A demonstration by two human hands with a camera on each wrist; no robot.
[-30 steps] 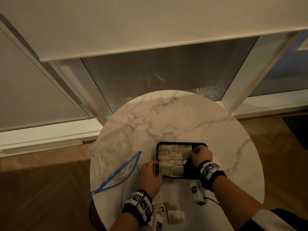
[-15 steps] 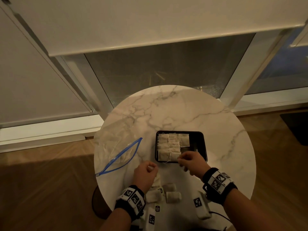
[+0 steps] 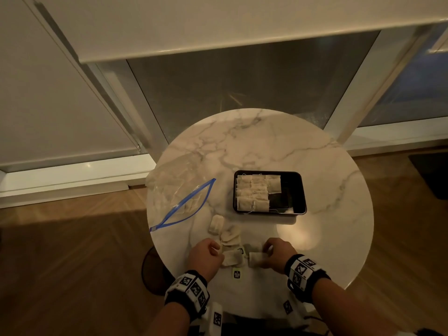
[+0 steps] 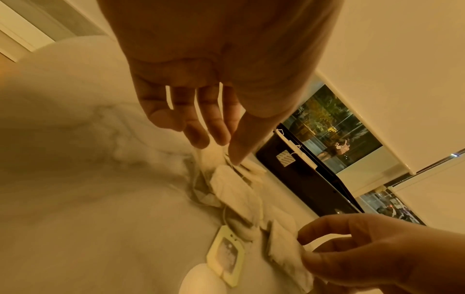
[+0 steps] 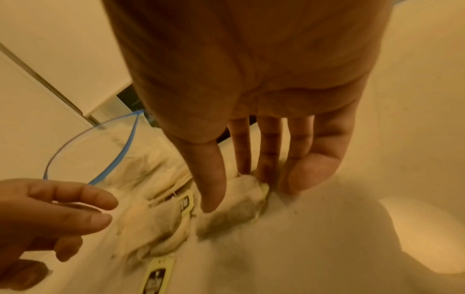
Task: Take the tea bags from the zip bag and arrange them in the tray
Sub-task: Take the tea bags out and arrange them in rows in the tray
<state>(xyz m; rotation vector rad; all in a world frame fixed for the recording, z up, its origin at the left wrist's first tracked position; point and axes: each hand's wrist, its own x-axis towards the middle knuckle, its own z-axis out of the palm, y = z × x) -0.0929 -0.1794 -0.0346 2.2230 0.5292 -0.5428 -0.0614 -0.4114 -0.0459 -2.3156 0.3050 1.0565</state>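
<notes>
Marble table [image 3: 278, 141] by a window: loose tea bags [image 3: 230, 238] lie just beside the tray [image 3: 299, 190], right hand [image 3: 276, 254] pinching one, left hand [image 3: 206, 257] with relaxed fingers touching another; light, soft, probably tearable, best taken by the edges.

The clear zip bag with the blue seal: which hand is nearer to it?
Left. The left hand lies just below the zip bag; the right hand is farther right.

Head view looks steeply down on table [image 3: 266, 141]; wrist views (close, low) share loose tea bags [image 3: 230, 238].
</notes>
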